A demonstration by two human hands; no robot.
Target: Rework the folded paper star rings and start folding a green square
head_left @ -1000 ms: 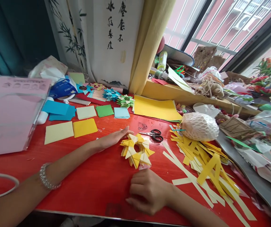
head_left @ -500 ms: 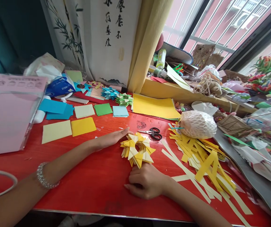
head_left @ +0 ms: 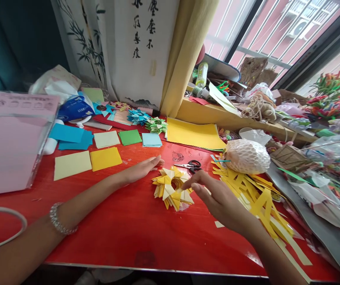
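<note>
Lying on the red table (head_left: 113,229), the yellow-and-cream paper ring (head_left: 167,192) is sitting between my hands. Now my right hand (head_left: 219,198) is coming round from its near side to its right edge, bringing the points within reach; whether I'm pinching any, I can't tell. My left hand (head_left: 143,169) is staying beside its far left, flat, gripping nothing.

Tbl (head_left: 99,233) smooth & v. glossy; ring (head_left: 167,191) matt ppr.

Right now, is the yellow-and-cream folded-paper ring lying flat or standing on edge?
Flat: the folded-paper ring rests on the red tabletop, its hole facing up.
</note>
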